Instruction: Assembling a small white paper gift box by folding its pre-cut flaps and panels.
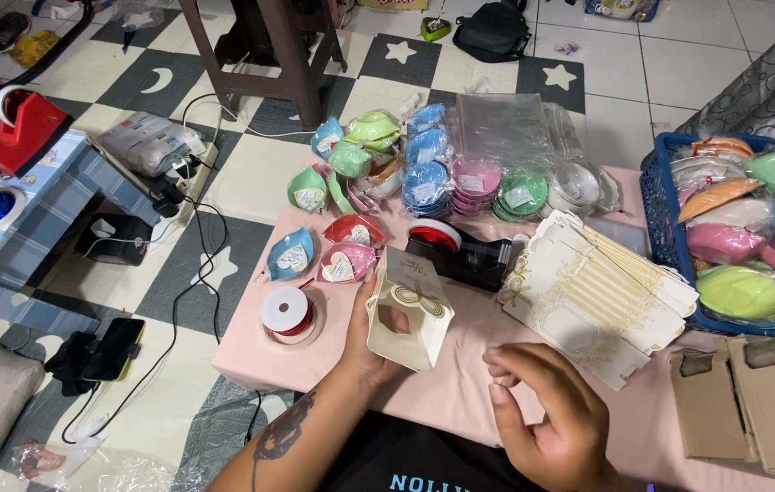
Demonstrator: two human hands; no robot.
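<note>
My left hand [371, 339] holds a small cream gift box [410, 314] upright over the pink cloth [460, 383], fingers showing through its cut-out window. My right hand [547, 410] hovers just right of the box, fingers curled and apart, holding nothing. A black tape dispenser [465, 253] with a red roll sits just behind the box. A fanned stack of flat cream boxes [601, 296] lies to the right.
A spool of red wire [289, 314] rests left of the box. Wrapped colourful items and stacks of round lids [424, 178] lie behind. A blue basket [665, 219] of wrapped items stands at right. A phone [112, 348], cables and a red dispenser [25, 123] are at left.
</note>
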